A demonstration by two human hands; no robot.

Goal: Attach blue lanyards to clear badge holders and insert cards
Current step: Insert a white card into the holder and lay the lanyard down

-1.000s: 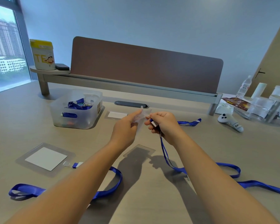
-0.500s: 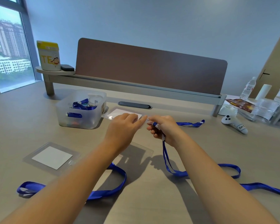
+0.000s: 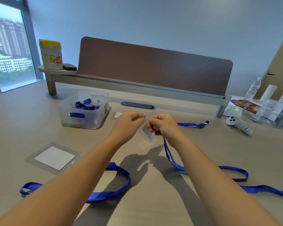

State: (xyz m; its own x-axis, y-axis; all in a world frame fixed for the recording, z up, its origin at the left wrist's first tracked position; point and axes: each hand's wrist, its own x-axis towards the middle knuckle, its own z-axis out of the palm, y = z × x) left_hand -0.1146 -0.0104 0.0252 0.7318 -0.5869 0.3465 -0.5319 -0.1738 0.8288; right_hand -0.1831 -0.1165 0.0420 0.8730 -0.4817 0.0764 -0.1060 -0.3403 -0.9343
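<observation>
Grey office desk [image 3: 153, 201] under a pale wall, window at left. Held above its middle: clear badge holder [image 3: 148, 134], now tipped so one corner hangs down, where half a second back it sat flatter and higher between the hands. Pinched at its top edge by left hand [image 3: 129, 123], fingers curled tight. Met there by right hand [image 3: 164, 128], curled round the clip end of blue lanyard [image 3: 170, 157], whose strap drops from the fist and trails off across the desk to the right. Hands drawn closer than a second ago, fingertips nearly touching at the holder's slot; clip itself too small and hidden to judge as hooked or not. Reads as the threading step under way, card not yet in this holder. Lying to the left: finished holder with white card [image 3: 53, 158] and its own lanyard loop [image 3: 114, 190]. Beyond, translucent bin [image 3: 84, 111] of spare lanyards, another blank card [image 3: 118, 115] behind the left hand, a loose lanyard [image 3: 193, 124], a white controller [image 3: 239, 125] at right.
</observation>
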